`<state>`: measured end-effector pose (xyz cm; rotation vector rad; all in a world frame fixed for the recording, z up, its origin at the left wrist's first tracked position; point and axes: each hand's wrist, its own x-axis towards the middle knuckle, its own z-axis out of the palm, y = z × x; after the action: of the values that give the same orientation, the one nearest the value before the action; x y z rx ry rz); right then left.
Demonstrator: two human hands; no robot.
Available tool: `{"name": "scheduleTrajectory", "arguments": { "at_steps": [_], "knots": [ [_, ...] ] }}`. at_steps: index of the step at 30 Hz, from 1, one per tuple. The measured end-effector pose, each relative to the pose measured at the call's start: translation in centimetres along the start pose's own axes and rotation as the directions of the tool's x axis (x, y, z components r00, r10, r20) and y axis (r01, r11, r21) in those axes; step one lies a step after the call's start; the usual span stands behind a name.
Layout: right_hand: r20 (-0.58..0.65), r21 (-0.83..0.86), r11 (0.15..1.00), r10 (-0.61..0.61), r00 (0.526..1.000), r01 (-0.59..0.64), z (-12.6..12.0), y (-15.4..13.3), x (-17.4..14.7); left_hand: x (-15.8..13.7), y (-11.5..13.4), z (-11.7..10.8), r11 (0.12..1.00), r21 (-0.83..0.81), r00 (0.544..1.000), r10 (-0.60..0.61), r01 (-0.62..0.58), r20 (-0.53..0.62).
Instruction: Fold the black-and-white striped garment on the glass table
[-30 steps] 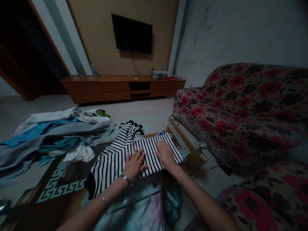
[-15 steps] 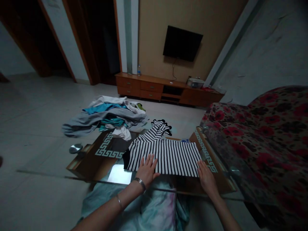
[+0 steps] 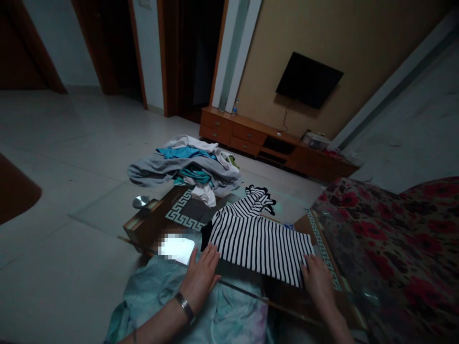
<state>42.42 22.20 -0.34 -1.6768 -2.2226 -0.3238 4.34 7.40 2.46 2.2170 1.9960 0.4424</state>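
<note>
A black-and-white striped top (image 3: 258, 243) lies folded lengthwise on the glass coffee table (image 3: 287, 306), its striped sleeves bunched at the far side. Its black-trimmed end is on the left. My left hand (image 3: 201, 272) is open, fingers stretched out, with the fingertips at the near left edge of the top. At the right end, my right hand (image 3: 319, 282) rests its fingers on the near corner, loosely bent and apart; its fingertips are partly hidden. A bracelet (image 3: 184, 306) circles my left wrist.
A heap of clothes (image 3: 154, 169) lies beyond the table's far left. A bright reflection shows on the glass by my left hand. The floral sofa (image 3: 373, 229) borders the right side. Farther back stand a wooden TV cabinet (image 3: 247, 136) and a wall-mounted TV (image 3: 309, 80).
My left hand has slid off the middle of the striped top toward its near left edge. My right hand stays at the right end. The view has turned left and tilted.
</note>
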Motion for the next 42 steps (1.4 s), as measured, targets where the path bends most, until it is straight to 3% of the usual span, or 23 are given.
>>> {"name": "scheduleTrajectory", "arguments": {
  "at_steps": [3, 5, 7, 9, 11, 14, 18, 21, 24, 27, 31, 33, 36, 39, 42],
  "knots": [
    [0.031, 0.233, 0.933, -0.290, 0.956, 0.275, -1.9, -10.8, 6.5, -0.6, 0.6, 0.6, 0.995, -0.059, 0.996, 0.074, -0.078, -0.057],
    [0.059, 0.357, 0.816, -0.505, 0.861, 0.454, -2.5, -18.3, 10.3, -0.7, 0.9, 1.0, 0.993, -0.083, 0.995, 0.077, -0.082, -0.060],
    [0.094, 0.385, 0.734, -0.634, 0.767, 0.560, -2.6, -24.5, 13.0, -0.6, 1.0, 1.3, 0.993, -0.104, 0.998, 0.059, -0.063, -0.034],
    [0.154, 0.355, 0.681, -0.718, 0.678, 0.640, -2.4, -28.7, 14.7, -0.6, 1.0, 1.3, 0.991, -0.131, 0.999, 0.042, -0.042, -0.007],
    [0.228, 0.305, 0.645, -0.764, 0.604, 0.701, -1.9, -31.0, 15.8, -0.6, 0.8, 1.1, 0.985, -0.173, 1.000, 0.029, -0.029, -0.004],
    [0.310, 0.331, 0.591, -0.805, 0.506, 0.736, -1.2, -31.6, 16.9, -0.6, 0.4, 0.4, 0.958, -0.286, 0.997, 0.002, -0.023, -0.074],
    [0.318, 0.587, 0.514, -0.857, 0.406, 0.626, -0.6, -30.1, 17.8, -0.1, -0.6, -0.5, 0.867, -0.496, 0.963, -0.099, -0.039, -0.249],
    [0.268, 0.716, 0.466, -0.871, 0.411, 0.520, -0.6, -29.2, 18.1, 1.0, -1.4, -0.5, 0.765, -0.643, 0.910, -0.276, 0.013, -0.310],
    [0.246, 0.783, 0.443, -0.865, 0.437, 0.436, -0.4, -29.3, 18.1, 3.0, -2.0, -0.1, 0.660, -0.749, 0.867, -0.408, 0.064, -0.285],
    [0.269, 0.787, 0.455, -0.861, 0.432, 0.417, 0.1, -30.0, 18.3, 4.7, -2.5, 0.4, 0.593, -0.801, 0.871, -0.434, 0.083, -0.231],
    [0.337, 0.763, 0.478, -0.868, 0.364, 0.435, 1.0, -31.1, 18.8, 4.8, -3.5, 0.4, 0.543, -0.821, 0.901, -0.426, 0.180, -0.085],
    [0.343, 0.759, 0.464, -0.881, 0.325, 0.457, 1.4, -31.6, 18.9, 4.0, -3.8, 0.2, 0.559, -0.807, 0.931, -0.364, 0.188, -0.035],
    [0.314, 0.759, 0.417, -0.907, 0.280, 0.500, 1.9, -32.2, 18.8, 2.6, -4.0, -0.5, 0.659, -0.730, 0.960, -0.279, 0.183, -0.012],
    [0.294, 0.732, 0.410, -0.910, 0.291, 0.544, 2.6, -32.8, 18.5, 1.6, -3.9, -1.1, 0.796, -0.568, 0.964, -0.267, 0.210, -0.018],
    [0.263, 0.712, 0.410, -0.909, 0.324, 0.570, 3.4, -32.9, 18.3, 0.9, -3.9, -1.5, 0.863, -0.459, 0.961, -0.270, 0.213, -0.062]
  ]
}}
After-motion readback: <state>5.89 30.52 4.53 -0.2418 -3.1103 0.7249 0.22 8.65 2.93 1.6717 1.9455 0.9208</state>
